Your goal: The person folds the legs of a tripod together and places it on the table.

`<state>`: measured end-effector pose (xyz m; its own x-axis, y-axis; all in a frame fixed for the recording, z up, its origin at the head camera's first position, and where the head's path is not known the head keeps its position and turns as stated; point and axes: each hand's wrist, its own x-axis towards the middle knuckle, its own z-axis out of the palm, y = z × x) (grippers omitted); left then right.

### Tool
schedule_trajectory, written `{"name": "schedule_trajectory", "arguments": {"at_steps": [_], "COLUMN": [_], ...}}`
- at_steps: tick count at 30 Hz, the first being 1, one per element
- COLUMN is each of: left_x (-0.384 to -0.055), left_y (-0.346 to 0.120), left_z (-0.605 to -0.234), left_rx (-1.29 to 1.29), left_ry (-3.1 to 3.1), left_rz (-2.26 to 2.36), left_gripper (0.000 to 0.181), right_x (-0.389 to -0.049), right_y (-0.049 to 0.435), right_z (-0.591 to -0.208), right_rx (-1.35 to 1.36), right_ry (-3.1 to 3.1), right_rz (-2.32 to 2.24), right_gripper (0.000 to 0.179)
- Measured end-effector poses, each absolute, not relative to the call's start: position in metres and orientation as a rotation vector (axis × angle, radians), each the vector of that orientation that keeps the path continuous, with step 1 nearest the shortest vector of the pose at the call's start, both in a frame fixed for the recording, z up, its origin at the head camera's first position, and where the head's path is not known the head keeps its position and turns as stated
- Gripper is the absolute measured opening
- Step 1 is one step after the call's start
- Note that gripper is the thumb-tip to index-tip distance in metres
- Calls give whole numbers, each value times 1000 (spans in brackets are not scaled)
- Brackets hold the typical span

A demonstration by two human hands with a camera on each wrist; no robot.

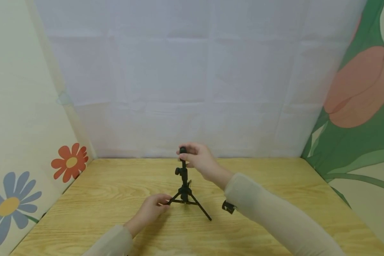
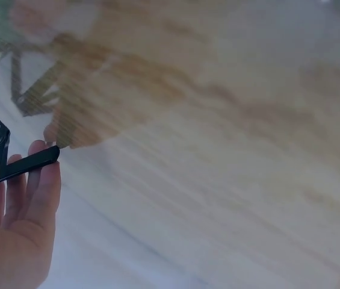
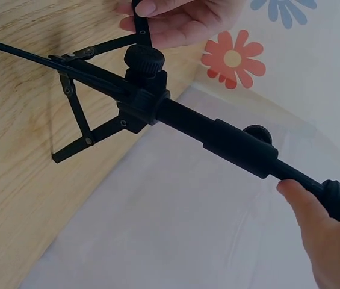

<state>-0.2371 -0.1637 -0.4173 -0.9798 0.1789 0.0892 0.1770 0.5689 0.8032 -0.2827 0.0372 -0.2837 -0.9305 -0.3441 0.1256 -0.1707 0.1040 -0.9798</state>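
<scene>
Currently the slim black mini tripod is upright near the middle of the yellowish wood-grain table, legs splayed. My right hand pinches its rounded black cap at the top; my left hand pinches the end of one flat black leg. Risk, as judged: uneven pull between hands could tilt the post or fold that leg; a loose ridged black knob might let the legs slip. Unclear: whether every foot bears on the table. Right fingers are cut off in the right wrist view; the left wrist view crops most of the tripod. Small black object beside my pale right sleeve: cannot identify.
</scene>
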Motion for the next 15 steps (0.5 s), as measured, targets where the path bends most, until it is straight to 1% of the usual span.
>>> {"name": "schedule_trajectory", "arguments": {"at_steps": [8,15], "left_x": [-234,-234], "left_y": [-157,-151], "left_z": [-419,-413], "left_rx": [273,136], "left_ry": [2874,2882], "left_rz": [1393,1358], "left_gripper": [11,7], "right_x": [-284,-281], "right_y": [39,37], "right_z": [-288,-287], "right_rx": [-456,-502], "right_ry": [2186,2175], "right_rz": [-2031,-2015], "right_gripper": [30,30]}}
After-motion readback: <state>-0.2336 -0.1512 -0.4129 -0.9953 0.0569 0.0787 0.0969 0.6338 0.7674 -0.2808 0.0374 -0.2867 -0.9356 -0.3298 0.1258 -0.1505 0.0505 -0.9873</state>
